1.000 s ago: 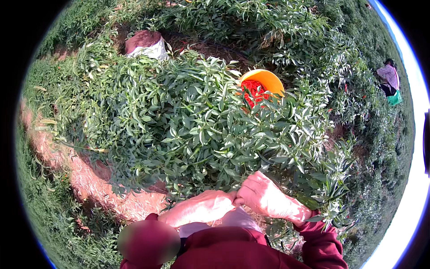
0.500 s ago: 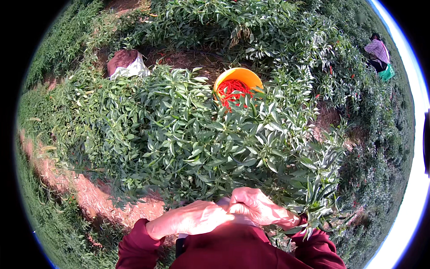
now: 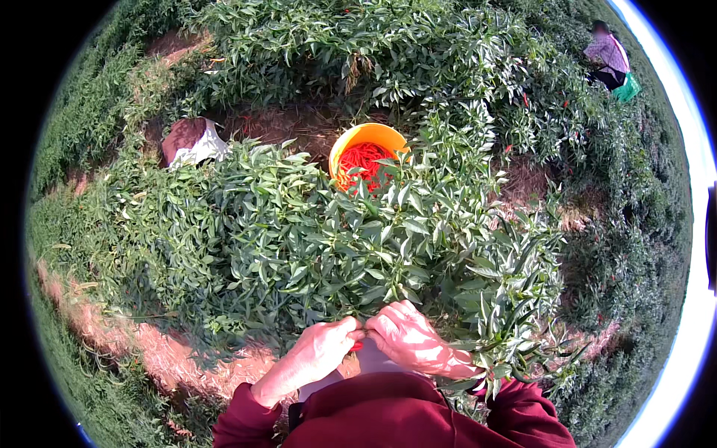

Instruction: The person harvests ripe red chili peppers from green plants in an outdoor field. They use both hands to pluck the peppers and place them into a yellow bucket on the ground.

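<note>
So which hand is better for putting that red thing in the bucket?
Probably the left hand: the red thing shows just under its fingertips. The right hand is close too, and the orange bucket stands ahead of both.

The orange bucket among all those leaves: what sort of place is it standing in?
Likely a farm field, probably growing chili peppers. Leafy green plants spread all around, the orange bucket holds red peppers, and another person is out among the greenery.
</note>
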Demonstrator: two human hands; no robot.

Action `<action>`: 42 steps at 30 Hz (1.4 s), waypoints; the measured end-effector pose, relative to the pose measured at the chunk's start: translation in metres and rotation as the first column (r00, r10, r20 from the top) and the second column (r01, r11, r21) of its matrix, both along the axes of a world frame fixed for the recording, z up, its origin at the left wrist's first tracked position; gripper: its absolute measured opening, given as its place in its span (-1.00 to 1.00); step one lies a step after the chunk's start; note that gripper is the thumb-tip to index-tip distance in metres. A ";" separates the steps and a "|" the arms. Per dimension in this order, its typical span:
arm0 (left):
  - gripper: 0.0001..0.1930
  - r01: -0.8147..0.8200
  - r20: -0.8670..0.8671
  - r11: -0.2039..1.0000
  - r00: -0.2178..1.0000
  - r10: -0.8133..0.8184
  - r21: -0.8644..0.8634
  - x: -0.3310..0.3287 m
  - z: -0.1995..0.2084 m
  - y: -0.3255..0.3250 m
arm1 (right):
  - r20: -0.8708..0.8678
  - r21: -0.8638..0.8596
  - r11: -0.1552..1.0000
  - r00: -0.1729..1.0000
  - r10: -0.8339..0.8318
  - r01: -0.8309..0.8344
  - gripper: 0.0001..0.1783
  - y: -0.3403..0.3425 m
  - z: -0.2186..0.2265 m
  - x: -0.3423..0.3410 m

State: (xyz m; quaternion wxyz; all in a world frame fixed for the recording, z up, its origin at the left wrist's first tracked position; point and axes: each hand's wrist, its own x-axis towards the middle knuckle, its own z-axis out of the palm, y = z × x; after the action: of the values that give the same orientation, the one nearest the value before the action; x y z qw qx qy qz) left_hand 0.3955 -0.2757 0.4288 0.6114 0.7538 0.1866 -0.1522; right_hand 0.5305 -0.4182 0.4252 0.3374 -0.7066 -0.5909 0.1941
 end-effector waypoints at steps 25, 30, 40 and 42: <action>-0.88 0.261 0.307 0.918 0.885 -0.351 0.297 0.031 0.024 0.025 | -0.927 -0.359 0.931 -0.093 -0.363 -0.056 -0.84 -0.010 0.005 0.013; -0.88 0.209 0.321 0.973 0.919 -0.231 0.102 0.045 0.033 0.023 | -0.944 -0.328 0.942 0.016 -0.330 0.074 -0.77 -0.002 0.008 0.032; -0.40 -0.629 0.028 0.590 0.672 0.740 -0.506 0.180 -0.036 0.145 | -0.789 -0.467 0.873 0.379 -0.483 0.142 -0.84 -0.007 -0.006 0.023; -0.29 -0.683 -0.001 0.495 0.587 0.810 -0.537 0.184 -0.048 0.160 | -0.797 -0.403 0.905 0.434 -0.420 0.135 -0.87 -0.013 -0.013 0.012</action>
State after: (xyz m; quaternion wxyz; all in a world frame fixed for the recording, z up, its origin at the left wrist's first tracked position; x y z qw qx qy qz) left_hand 0.5795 -0.1153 0.3805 0.8009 0.4300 0.3730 0.1857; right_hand 0.5423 -0.4311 0.4122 0.5130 -0.6375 -0.1781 0.5465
